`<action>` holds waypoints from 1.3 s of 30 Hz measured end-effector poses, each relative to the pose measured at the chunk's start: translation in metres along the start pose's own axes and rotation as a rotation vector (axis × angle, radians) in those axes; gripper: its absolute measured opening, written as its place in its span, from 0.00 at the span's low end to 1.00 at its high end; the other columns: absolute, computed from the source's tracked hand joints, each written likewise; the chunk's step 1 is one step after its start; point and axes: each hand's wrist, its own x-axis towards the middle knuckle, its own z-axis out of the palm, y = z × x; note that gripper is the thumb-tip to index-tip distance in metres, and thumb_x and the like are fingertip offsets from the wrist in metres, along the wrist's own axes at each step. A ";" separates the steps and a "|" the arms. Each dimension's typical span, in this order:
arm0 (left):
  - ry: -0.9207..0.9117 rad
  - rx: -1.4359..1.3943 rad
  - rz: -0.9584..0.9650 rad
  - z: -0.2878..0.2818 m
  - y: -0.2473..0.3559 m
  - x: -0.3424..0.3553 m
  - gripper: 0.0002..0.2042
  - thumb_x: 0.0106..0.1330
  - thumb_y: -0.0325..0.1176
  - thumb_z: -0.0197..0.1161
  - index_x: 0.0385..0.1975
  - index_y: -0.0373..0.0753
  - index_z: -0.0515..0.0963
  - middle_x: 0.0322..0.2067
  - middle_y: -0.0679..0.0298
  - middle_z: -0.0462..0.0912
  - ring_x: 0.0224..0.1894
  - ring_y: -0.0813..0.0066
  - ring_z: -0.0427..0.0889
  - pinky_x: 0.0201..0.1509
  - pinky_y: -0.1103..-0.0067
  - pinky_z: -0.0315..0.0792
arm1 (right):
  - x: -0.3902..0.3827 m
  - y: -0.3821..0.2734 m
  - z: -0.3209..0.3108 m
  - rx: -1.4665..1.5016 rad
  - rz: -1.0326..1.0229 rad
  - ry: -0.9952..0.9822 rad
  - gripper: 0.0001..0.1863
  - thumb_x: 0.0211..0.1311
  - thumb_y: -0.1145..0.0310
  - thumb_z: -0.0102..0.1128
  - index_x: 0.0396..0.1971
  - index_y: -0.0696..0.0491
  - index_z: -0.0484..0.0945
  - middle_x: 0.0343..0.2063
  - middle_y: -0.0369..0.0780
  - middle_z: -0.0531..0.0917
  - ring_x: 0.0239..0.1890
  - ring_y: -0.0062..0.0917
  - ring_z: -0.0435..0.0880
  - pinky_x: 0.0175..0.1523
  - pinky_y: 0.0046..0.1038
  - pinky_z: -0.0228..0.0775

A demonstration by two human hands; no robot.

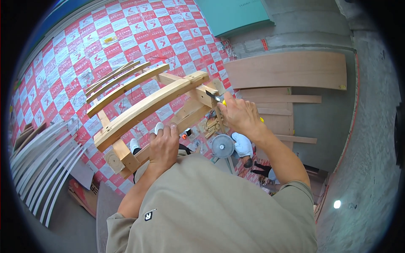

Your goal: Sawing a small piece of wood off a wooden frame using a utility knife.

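Observation:
In front of me stands a light wooden frame (147, 110) of thick rails and crosspieces. My left hand (164, 145) is closed over the edge of its near board (192, 114), with the fingertips on the far side. Gripped in my right hand (242, 114) is a utility knife (218, 99) with a dark blade and some yellow on its body. Its blade lies at the end of a short wooden block (205, 96) at the frame's right end; whether it is cutting in, I cannot tell. My right fingers hide most of the handle.
Red and white checked sheeting (145, 36) covers the floor. Several thin wooden strips (126, 88) lie beyond the frame. Curved white strips (46, 173) are at the left, wooden panels (287, 69) at the right. A teal box (234, 17) is farther off. Below stands a person (242, 145) beside a round grey fan-like object (222, 146).

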 end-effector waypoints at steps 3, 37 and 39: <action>0.022 -0.023 0.001 0.000 0.000 0.000 0.14 0.60 0.30 0.60 0.45 0.35 0.78 0.29 0.62 0.79 0.34 0.66 0.83 0.38 0.71 0.73 | -0.002 0.003 -0.007 -0.077 -0.003 -0.013 0.17 0.71 0.55 0.54 0.41 0.55 0.68 0.22 0.52 0.84 0.29 0.53 0.85 0.33 0.54 0.75; 0.040 0.000 0.022 0.004 -0.002 0.002 0.13 0.62 0.29 0.57 0.45 0.35 0.79 0.30 0.61 0.80 0.33 0.67 0.83 0.35 0.71 0.73 | -0.003 -0.013 0.007 -0.177 -0.060 0.077 0.17 0.70 0.56 0.58 0.43 0.55 0.70 0.25 0.48 0.82 0.27 0.43 0.87 0.28 0.42 0.79; 0.041 0.001 0.021 0.004 -0.001 0.002 0.13 0.62 0.30 0.57 0.45 0.35 0.79 0.30 0.62 0.80 0.33 0.67 0.83 0.35 0.71 0.73 | -0.003 -0.013 0.006 -0.186 -0.053 0.073 0.17 0.69 0.56 0.59 0.43 0.55 0.70 0.25 0.47 0.82 0.26 0.42 0.87 0.27 0.41 0.79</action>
